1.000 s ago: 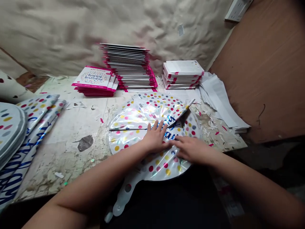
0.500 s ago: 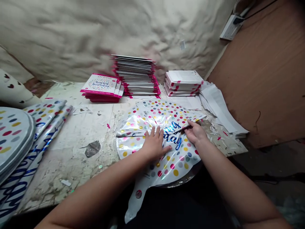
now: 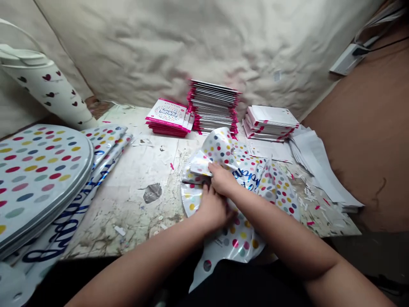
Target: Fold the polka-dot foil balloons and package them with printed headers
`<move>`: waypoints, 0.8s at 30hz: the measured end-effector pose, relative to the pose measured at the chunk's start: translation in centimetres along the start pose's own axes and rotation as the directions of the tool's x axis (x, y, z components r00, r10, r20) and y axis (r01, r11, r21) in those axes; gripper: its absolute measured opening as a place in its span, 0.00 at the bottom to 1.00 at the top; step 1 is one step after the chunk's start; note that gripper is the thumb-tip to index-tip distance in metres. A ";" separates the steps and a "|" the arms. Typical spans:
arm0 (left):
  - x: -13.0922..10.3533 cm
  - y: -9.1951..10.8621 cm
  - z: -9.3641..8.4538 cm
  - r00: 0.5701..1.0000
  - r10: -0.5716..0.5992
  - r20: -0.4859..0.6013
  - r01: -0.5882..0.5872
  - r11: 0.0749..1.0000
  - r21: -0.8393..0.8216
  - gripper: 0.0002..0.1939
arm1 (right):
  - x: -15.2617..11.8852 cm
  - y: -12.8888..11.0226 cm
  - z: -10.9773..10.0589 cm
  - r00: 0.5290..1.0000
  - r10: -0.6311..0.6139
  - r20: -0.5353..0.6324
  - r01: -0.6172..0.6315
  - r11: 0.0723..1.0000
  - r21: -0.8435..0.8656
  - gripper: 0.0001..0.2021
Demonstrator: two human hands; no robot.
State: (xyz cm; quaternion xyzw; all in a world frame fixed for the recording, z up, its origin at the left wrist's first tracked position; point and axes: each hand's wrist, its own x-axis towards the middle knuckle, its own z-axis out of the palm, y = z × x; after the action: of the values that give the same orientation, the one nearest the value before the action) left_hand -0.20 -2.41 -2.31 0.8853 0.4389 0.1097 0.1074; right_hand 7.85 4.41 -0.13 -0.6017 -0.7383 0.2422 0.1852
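A flat foil balloon (image 3: 241, 241), white with coloured dots and blue lettering, lies rumpled before me, its tail hanging past the table's front edge. My right hand (image 3: 223, 180) reaches across to the left and pinches a folded-over edge of the foil, which bulges up above the fingers. Just below it, my left hand (image 3: 212, 209) rests on the balloon with fingers stretched forward and thumb out to the right. The fingertips of the left hand are partly hidden near the fold.
At left lie a stack of round dotted balloons (image 3: 41, 166), some folded balloons (image 3: 78, 209) and a white tumbler with hearts (image 3: 53, 85). Pink-edged birthday packets (image 3: 169, 116), a tall packet pile (image 3: 214, 106), white cards (image 3: 271, 121) and paper sheets (image 3: 319, 166) line the back and right.
My right hand has moved from the balloon's right side across to its left, taking hold of foil there. The balloon's upper part has buckled upward. The view has shifted left.
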 end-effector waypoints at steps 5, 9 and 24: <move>-4.1 -3.2 -2.0 0.979 -0.191 0.072 0.182 0.976 0.119 0.41 | -0.7 0.7 0.2 0.995 -0.091 -0.044 0.085 0.990 -0.113 0.23; -5.0 -4.9 -3.1 0.977 -0.170 0.132 0.154 0.980 0.125 0.38 | -1.3 1.4 0.9 0.980 -0.199 -0.019 0.196 0.974 -0.116 0.12; -1.7 -10.6 -7.2 0.988 0.051 -0.147 0.009 0.925 0.380 0.13 | -2.1 1.2 1.2 0.955 -0.297 -0.022 0.290 0.944 -0.156 0.23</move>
State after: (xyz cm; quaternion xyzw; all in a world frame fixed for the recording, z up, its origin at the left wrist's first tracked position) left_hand -11.28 3.17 1.30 0.8829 0.4492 0.0921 -0.1015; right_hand 8.59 2.35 -1.79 -0.5026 -0.8315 0.1416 0.1896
